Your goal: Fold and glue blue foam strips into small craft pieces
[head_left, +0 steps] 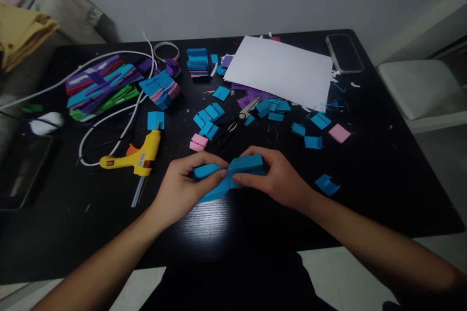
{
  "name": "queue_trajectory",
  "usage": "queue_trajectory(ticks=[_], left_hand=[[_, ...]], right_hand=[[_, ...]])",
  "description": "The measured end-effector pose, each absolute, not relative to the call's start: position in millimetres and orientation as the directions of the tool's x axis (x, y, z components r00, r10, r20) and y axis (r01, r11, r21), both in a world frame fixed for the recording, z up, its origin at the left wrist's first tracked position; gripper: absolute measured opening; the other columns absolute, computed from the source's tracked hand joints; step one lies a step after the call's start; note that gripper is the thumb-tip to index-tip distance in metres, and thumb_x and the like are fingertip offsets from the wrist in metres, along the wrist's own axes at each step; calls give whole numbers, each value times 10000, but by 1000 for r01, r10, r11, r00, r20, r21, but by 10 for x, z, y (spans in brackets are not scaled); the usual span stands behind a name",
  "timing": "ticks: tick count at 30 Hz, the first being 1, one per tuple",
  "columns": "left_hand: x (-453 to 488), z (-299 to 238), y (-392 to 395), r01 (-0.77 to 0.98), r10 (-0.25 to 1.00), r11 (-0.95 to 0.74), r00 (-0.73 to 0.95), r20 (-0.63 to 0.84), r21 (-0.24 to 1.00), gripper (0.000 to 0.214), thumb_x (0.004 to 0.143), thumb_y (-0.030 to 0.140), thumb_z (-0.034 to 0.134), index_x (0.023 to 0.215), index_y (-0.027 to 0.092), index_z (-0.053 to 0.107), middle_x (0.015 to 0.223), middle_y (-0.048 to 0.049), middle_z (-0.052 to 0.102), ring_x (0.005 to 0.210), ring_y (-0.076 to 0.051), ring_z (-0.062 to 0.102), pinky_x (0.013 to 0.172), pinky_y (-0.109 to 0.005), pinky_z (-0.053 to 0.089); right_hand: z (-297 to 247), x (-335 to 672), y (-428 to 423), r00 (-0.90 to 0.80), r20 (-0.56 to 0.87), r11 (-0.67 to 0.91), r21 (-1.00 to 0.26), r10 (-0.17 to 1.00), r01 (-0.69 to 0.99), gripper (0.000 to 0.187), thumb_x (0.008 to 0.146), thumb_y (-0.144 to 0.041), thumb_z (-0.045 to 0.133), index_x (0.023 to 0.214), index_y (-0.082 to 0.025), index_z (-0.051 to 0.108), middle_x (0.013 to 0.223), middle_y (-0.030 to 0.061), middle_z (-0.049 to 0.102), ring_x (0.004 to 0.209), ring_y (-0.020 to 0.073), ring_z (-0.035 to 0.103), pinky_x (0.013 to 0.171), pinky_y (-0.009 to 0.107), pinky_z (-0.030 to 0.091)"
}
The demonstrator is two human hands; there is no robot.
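Between my hands, just above the front middle of the black table, is a blue folded paper piece point(248, 163) with several box-like sections. My left hand point(186, 180) pinches its left part between thumb and fingers. On the right part, my right hand point(272, 172) is closed, thumb in front and fingers behind. Both thumbs come near each other at the middle of the piece. Past my hands lie small blue folded papers point(209, 114), a pink folded paper point(198, 142) and scissors point(250, 108). A yellow glue gun point(142, 155) with a clear glue stick rests left of my left hand.
White sheets point(282, 70) cover purple paper at the back. A phone point(345, 53) lies back right. Bundles of coloured strips point(104, 82) and a looping white cable point(85, 131) occupy the left. A blue folded piece point(327, 184) sits right, and a dark tablet-like device point(25, 170) far left.
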State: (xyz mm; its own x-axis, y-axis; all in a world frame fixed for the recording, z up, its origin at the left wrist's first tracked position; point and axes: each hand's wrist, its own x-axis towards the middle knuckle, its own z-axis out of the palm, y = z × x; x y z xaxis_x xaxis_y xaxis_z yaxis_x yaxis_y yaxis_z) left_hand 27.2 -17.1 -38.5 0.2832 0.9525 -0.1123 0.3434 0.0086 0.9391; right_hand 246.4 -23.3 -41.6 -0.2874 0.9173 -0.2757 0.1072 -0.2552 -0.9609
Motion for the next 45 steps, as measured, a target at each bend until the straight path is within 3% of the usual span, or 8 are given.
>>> queue_trajectory(ticks=[4, 14, 21, 27, 33, 37, 42, 45], left_hand=[[248, -359, -154, 346, 937, 5, 326, -125, 938, 131, 826, 214, 788, 953, 229, 818, 895, -4, 811, 749, -146, 725, 651, -211, 556], [284, -363, -162, 302, 931, 27, 339, -134, 953, 78, 841, 204, 794, 915, 223, 811, 848, 5, 794, 755, -141, 721, 685, -212, 558], [265, -321, -146, 277, 927, 60, 341, -157, 959, 85, 847, 210, 782, 902, 221, 845, 851, -26, 822, 773, -183, 759, 701, -250, 592], [239, -310, -137, 287, 926, -22, 367, -89, 958, 97, 859, 192, 761, 882, 230, 846, 851, -30, 819, 781, -186, 761, 709, -261, 593], [211, -302, -147, 292, 869, -254, 486, 86, 922, 163, 897, 129, 684, 941, 210, 818, 895, -49, 804, 808, -180, 752, 730, -275, 582], [197, -298, -143, 403, 889, -222, 458, 14, 888, 77, 909, 232, 700, 911, 197, 768, 816, -26, 770, 682, -154, 695, 610, -247, 523], [188, -325, -109, 449, 888, -128, 449, -100, 884, 142, 914, 339, 740, 979, 225, 795, 929, -21, 808, 838, -186, 751, 761, -254, 564], [168, -328, -93, 446, 859, -93, 488, -154, 890, 165, 933, 363, 716, 916, 225, 805, 852, -16, 799, 764, -178, 736, 683, -243, 554]], right_hand=[[-418, 2461, -245, -307, -188, -170, -982, 933, 84, 165, 856, -234, 786, 1017, -214, 755, 934, 3, 737, 812, 151, 664, 695, 266, 506], [-414, 2441, -287, -272, -149, -113, -983, 951, 144, 60, 862, -217, 773, 921, -224, 764, 875, -4, 742, 805, 163, 678, 696, 274, 511], [-388, 2470, -209, -304, -258, -252, -966, 917, 59, 111, 841, -172, 694, 894, -218, 780, 874, 8, 761, 818, 175, 696, 761, 314, 546], [-398, 2496, -203, -414, -351, -447, -880, 840, -162, 209, 812, -255, 716, 1010, -219, 775, 929, 22, 755, 843, 196, 718, 766, 355, 599], [-405, 2470, -210, -327, -321, -302, -947, 889, 109, 162, 835, -334, 806, 885, -181, 787, 839, 30, 763, 763, 172, 694, 706, 301, 531], [-402, 2463, -231, -315, -269, -223, -959, 910, 176, 119, 876, -318, 775, 888, -200, 789, 835, 14, 765, 755, 160, 684, 679, 279, 509], [-390, 2450, -269, -311, -217, -138, -956, 925, 258, 86, 903, -292, 747, 894, -217, 788, 843, 4, 768, 739, 155, 675, 652, 274, 494], [-379, 2475, -252, -315, -212, -126, -954, 925, 272, 83, 894, -291, 759, 881, -214, 786, 825, 5, 764, 724, 155, 672, 652, 278, 501]])
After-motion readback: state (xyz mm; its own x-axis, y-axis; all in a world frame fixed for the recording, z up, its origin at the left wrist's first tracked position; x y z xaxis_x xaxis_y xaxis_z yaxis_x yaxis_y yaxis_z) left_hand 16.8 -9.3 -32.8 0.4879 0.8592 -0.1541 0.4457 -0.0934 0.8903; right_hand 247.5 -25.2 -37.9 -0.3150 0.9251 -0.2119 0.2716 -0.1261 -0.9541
